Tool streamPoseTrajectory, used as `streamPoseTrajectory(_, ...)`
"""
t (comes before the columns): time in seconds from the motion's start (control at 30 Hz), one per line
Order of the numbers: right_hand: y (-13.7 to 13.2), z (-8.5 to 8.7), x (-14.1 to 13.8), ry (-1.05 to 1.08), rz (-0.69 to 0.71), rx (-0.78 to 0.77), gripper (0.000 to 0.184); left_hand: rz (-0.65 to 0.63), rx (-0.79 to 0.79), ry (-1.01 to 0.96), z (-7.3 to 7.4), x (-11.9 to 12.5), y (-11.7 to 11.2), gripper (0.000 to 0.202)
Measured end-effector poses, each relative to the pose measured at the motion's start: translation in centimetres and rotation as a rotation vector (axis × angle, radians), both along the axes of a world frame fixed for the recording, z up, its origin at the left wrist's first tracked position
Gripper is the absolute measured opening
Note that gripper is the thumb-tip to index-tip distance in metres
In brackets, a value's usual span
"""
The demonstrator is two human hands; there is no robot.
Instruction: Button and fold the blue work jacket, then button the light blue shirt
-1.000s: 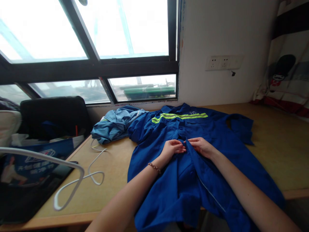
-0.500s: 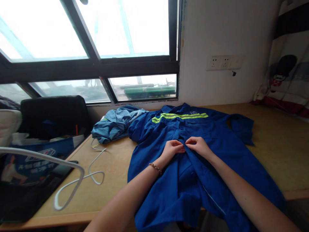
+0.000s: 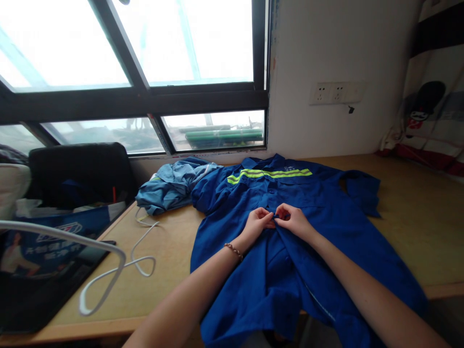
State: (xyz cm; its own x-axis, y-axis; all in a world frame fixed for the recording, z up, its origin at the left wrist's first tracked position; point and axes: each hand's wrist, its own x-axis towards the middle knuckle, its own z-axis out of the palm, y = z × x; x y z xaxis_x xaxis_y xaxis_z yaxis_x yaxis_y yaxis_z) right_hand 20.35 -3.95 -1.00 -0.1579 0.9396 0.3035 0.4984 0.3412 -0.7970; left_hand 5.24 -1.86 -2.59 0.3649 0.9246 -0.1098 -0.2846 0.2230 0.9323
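on a tan wooden table (image 3: 416, 217), a royal-blue cloth work jacket (image 3: 337, 222) lies spread front up, its collar at the far side and its hem hanging over the near edge. a yellow-and-grey reflective strip (image 3: 290, 173) crosses the chest. the left hand (image 3: 258, 223) and the right hand (image 3: 294, 221) meet at the middle of the front, each with thumb and fingers pinching the cloth, fingertips almost touching; what they grip besides cloth is too small to tell. above the hands the front looks closed, so that upper stretch seems done; below them the two edges part, leaving the lower stretch apparently unfastened. beside the jacket's left-hand sleeve sits a crumpled light-blue cloth garment (image 3: 170, 186), near a looped white cable (image 3: 65, 233).
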Motion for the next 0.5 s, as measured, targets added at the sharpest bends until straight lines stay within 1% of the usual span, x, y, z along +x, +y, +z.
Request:
streamPoseTrajectory(0.27,0.46,0.01,0.68,0.136,0.1,-0.165,0.022,0.059,-0.076,-0.075,-0.18,0.14,0.15,0.037)
streamPoseTrajectory(0.5,0.69,-0.13,0.83,0.214,0.14,-0.208,0.029,0.056,-0.082,-0.098,-0.11,0.24,0.05,0.038)
